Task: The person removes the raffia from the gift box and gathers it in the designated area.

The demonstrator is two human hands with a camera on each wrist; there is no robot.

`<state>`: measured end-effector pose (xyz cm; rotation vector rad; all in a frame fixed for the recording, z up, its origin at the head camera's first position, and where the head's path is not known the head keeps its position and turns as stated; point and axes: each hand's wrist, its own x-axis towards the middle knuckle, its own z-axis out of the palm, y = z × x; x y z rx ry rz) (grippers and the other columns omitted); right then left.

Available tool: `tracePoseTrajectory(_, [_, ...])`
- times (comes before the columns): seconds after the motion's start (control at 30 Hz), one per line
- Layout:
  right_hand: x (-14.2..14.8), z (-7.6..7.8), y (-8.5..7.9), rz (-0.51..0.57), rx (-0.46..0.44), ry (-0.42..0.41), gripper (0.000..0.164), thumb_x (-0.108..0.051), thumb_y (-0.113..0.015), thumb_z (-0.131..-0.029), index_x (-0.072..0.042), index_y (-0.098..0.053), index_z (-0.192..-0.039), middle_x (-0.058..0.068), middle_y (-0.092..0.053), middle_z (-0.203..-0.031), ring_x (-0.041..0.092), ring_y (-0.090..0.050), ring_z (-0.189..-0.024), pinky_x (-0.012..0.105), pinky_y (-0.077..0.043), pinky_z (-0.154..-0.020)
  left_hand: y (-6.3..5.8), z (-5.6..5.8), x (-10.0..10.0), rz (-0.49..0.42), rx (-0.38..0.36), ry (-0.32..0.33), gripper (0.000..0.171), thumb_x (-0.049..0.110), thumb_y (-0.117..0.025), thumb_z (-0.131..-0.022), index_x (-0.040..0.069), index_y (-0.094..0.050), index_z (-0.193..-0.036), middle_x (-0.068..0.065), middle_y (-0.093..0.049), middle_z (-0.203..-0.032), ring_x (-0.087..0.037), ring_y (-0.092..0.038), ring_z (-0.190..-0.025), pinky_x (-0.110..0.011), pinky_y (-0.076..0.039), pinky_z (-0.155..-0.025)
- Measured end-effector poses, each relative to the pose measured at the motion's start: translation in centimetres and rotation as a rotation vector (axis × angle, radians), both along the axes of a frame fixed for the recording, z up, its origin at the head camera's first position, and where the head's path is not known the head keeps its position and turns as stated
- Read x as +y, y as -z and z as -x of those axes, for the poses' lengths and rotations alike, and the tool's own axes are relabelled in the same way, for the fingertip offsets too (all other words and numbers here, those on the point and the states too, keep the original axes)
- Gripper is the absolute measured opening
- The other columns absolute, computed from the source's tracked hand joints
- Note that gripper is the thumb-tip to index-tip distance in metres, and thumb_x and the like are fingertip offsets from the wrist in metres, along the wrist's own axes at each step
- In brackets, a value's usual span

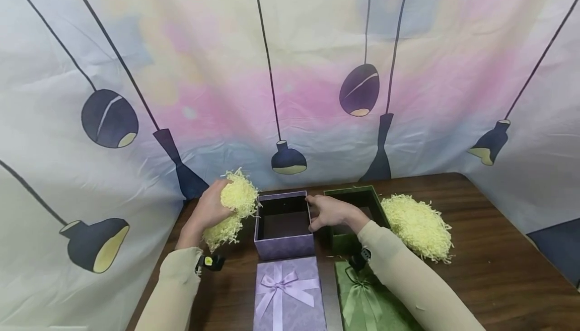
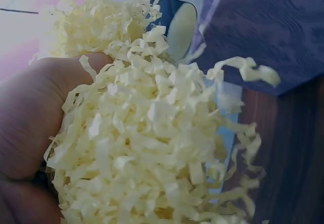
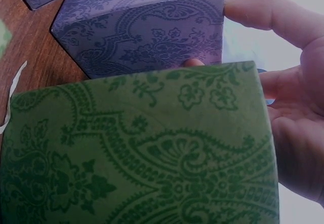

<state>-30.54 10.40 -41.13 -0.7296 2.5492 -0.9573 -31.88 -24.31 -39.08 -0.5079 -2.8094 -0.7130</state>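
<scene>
A tangle of pale yellow shredded paper (image 2: 147, 148) is gripped in my left hand (image 1: 210, 210), raised beside the left wall of the purple gift box (image 1: 284, 246). Loose strands hang down from it. That box stands without its lid, dark inside. Its right wall is held by my right hand (image 1: 333, 212), with the thumb near the rim in the right wrist view. Behind my right wrist stands the green gift box (image 3: 152, 148), also lidless, its inside partly hidden by the hand.
A purple lid (image 1: 290, 296) with a ribbon bow lies in front of the purple box. To its right is a green lid (image 1: 373, 301), partly under my right forearm. More shredded paper (image 1: 419, 228) is heaped right of the green box. A patterned curtain (image 1: 317, 94) hangs behind the table (image 1: 494, 270).
</scene>
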Motion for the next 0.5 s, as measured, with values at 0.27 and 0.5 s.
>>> tracePoseTrajectory(0.27, [0.0, 0.2, 0.0, 0.024, -0.010, -0.009, 0.095, -0.011, -0.080, -0.072, 0.008, -0.027, -0.149, 0.021, -0.033, -0.154, 0.022, -0.066, -0.110, 0.034, -0.050, -0.096, 1.1, -0.2, -1.2, 0.020, -0.014, -0.019, 0.077, 0.012, -0.081, -0.069, 0.003, -0.046, -0.137, -0.024, -0.046, -0.139, -0.045, -0.044, -0.127, -0.061, -0.041, -0.097])
tracePoseTrajectory(0.5, [0.0, 0.1, 0.1, 0.016, -0.008, -0.013, 0.094, -0.011, -0.080, -0.073, 0.009, -0.027, -0.149, 0.021, -0.033, -0.154, 0.020, -0.066, -0.108, 0.033, -0.050, -0.095, 3.0, 0.2, -1.8, 0.047, -0.045, -0.030, 0.076, 0.016, -0.082, -0.070, 0.003, -0.047, -0.136, -0.025, -0.048, -0.137, -0.046, -0.048, -0.123, -0.061, -0.043, -0.094])
